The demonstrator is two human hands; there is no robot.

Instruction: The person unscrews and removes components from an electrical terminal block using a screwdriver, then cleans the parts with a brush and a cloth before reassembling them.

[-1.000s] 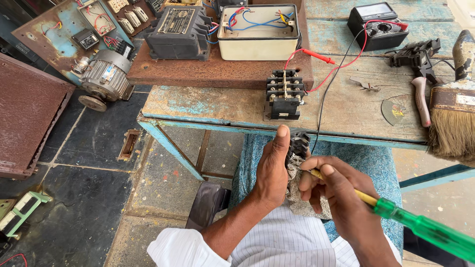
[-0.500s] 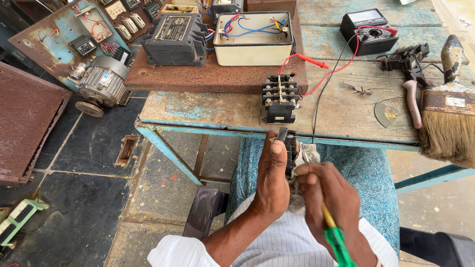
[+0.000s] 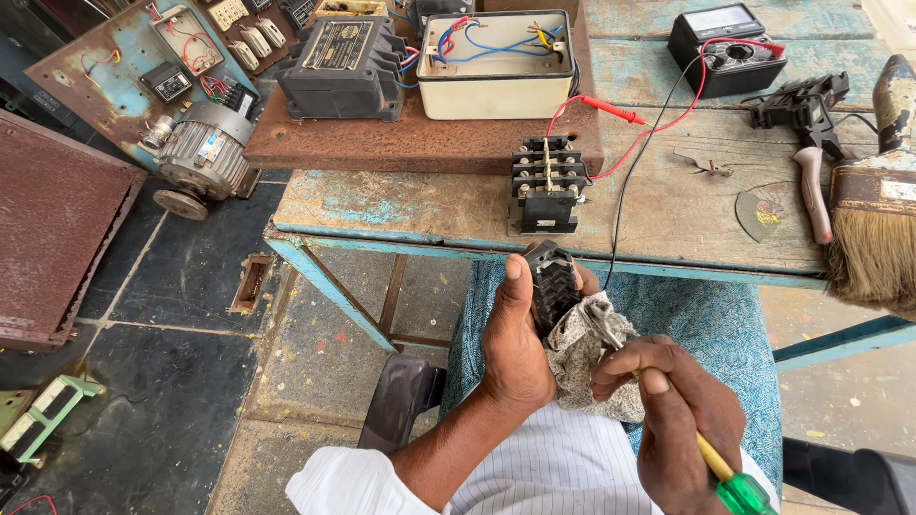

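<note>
We see the left hand (image 3: 515, 353) clasping a black ribbed contactor block (image 3: 553, 283) upright over the lap, long axis vertical. Just right, the right hand (image 3: 668, 405) grips a green-handled screwdriver (image 3: 730, 482); its tip seems buried in the patterned rag (image 3: 582, 358).

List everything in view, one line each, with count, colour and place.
black ribbed part: 1, black, gripped in left hand over lap
rag: 1, grey patterned, between both hands
screwdriver: 1, green-yellow handle, in right hand
contact block: 1, black, table front edge
open box: 1, cream, blue wires inside, on rusty plate
meter: 1, black, table's far right
brush: 1, tan bristles, right edge
motor: 1, grey, on floor left
table: 1, worn blue-green wood
left hand: 1, holding part
right hand: 1, holding screwdriver
</note>
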